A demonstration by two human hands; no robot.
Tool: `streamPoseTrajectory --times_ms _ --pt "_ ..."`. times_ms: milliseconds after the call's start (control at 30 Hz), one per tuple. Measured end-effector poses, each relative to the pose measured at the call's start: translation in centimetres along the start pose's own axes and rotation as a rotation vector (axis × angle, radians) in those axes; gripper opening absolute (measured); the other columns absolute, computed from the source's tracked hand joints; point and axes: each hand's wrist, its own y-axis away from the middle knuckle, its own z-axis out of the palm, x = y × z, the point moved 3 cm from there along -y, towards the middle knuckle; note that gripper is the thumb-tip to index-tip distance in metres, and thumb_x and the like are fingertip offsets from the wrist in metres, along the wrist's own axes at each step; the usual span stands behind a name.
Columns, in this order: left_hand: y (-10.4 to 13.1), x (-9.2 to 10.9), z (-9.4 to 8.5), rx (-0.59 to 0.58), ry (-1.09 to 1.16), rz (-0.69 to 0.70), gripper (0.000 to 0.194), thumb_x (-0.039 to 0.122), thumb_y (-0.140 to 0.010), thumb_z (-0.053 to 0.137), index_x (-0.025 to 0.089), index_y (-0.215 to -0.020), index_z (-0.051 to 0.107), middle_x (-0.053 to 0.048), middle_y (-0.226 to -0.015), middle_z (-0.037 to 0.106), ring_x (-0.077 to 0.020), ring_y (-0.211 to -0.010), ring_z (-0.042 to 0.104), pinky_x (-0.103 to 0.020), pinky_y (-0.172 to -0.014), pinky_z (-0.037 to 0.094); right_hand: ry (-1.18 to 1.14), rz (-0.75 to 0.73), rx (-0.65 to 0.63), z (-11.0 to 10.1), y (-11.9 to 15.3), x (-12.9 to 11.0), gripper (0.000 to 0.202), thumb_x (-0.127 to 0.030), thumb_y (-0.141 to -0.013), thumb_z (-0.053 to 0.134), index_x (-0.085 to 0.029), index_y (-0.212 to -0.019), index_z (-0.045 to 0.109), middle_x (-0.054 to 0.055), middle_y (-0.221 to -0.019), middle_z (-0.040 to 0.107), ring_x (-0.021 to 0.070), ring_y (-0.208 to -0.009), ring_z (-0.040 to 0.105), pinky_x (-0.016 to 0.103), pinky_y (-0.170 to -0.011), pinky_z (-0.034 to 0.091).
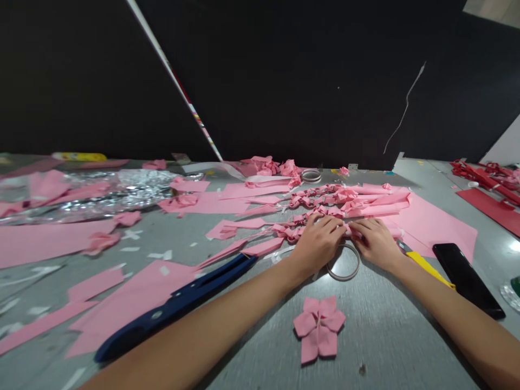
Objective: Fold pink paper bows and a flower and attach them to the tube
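My left hand (319, 242) rests with curled fingers on the pink paper chains (290, 232), pressing the nearest one. Close to its right, my right hand (376, 242) has its fingers bent around the near edge of the same pink paper bundle (393, 205). Between and just below the hands lies a roll of tape (343, 278), flat on the table. A folded pink paper flower (319, 329) sits nearer to me. By my right wrist is a yellow cutter (429, 268). Scissors with dark blue handles (174, 303) lie beside my left forearm.
A black phone (467, 279) lies at the right, near red paper (491, 208). Pink sheets (138, 295), white scraps and silver foil (138, 189) cover the left side. Another tape roll (311, 175) and a yellow tube (79, 156) lie along the black wall (284, 81).
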Motion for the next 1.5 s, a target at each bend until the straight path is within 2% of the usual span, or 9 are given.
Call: streamPoseTrajectory --times_ms 200,333,500,933,1500 --pt "0.0 -0.2 0.0 0.034 -0.009 0.01 0.008 0.017 -0.106 0.063 0.019 -0.104 0.07 -0.005 -0.109 0.08 -0.0252 -0.102 0.07 -0.044 -0.098 0.04 0.025 -0.068 0.016 0.1 0.1 -0.2 0.027 -0.018 -0.103 0.068 -0.02 -0.13 0.069 0.011 -0.126 0.081 0.0307 -0.109 0.073 0.047 -0.099 0.049" --pt "-0.1 -0.1 -0.3 0.053 -0.022 0.015 0.016 0.022 -0.109 0.06 0.018 -0.097 0.069 -0.005 -0.104 0.08 -0.0253 -0.099 0.07 -0.045 -0.097 0.04 0.062 -0.11 0.034 0.1 0.0 -0.4 0.024 -0.017 -0.105 0.066 -0.02 -0.128 0.071 0.011 -0.131 0.08 0.0298 -0.11 0.073 0.047 -0.1 0.048" --pt "-0.1 0.0 -0.6 0.065 -0.044 0.019 0.017 0.021 -0.109 0.058 0.018 -0.096 0.069 -0.006 -0.104 0.08 -0.0257 -0.098 0.069 -0.047 -0.098 0.04 0.111 -0.14 0.045 0.0 -0.1 -0.7 0.024 -0.016 -0.105 0.066 -0.02 -0.128 0.072 0.01 -0.132 0.08 0.0298 -0.106 0.073 0.049 -0.101 0.048" --pt "0.1 0.2 -0.7 0.061 -0.092 0.065 0.014 0.015 -0.107 0.059 0.018 -0.098 0.07 -0.005 -0.102 0.08 -0.0255 -0.099 0.069 -0.046 -0.101 0.04 0.172 -0.169 0.048 -0.1 0.0 -1.0 0.023 -0.02 -0.106 0.065 -0.018 -0.128 0.073 0.012 -0.128 0.081 0.029 -0.105 0.075 0.045 -0.094 0.051" --pt "0.0 0.1 -0.6 0.035 -0.039 0.031 0.015 0.015 -0.105 0.058 0.018 -0.099 0.071 -0.006 -0.103 0.08 -0.0263 -0.099 0.069 -0.047 -0.1 0.04 0.171 -0.154 0.052 -0.2 -0.1 -1.2 0.023 -0.023 -0.108 0.064 -0.019 -0.128 0.074 0.012 -0.127 0.082 0.0295 -0.105 0.076 0.046 -0.093 0.052"
